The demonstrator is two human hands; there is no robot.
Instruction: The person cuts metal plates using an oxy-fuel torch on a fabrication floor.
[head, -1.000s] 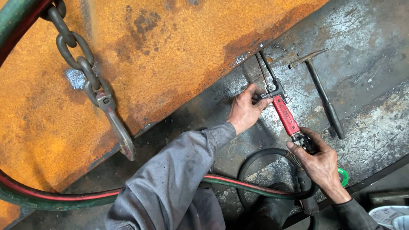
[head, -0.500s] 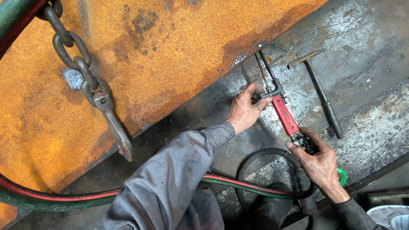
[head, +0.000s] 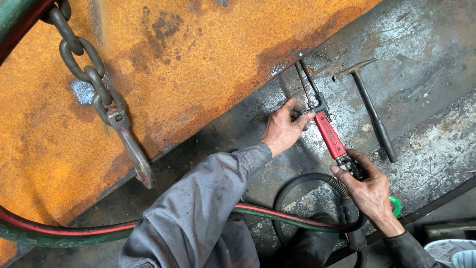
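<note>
Steel floor plate [head: 421, 59], scuffed grey, lies under a big rusty slab [head: 198, 64]. We grip the red-handled cutting torch [head: 329, 134] two-handed: left hand [head: 282, 130] pinches the head fittings, right hand [head: 369, 186] wraps the rear valve end by the hoses [head: 287, 216]. Tip sits at the slab's lower edge. Judged best practice: brace left wrist on plate, keep hoses slack, tip steady. Chipping hammer [head: 369, 106] lies just beside, untouched. Chain w/ hook [head: 111, 116] hangs left. No labels or signs visible; white container [head: 453, 250] at bottom-right corner.
</note>
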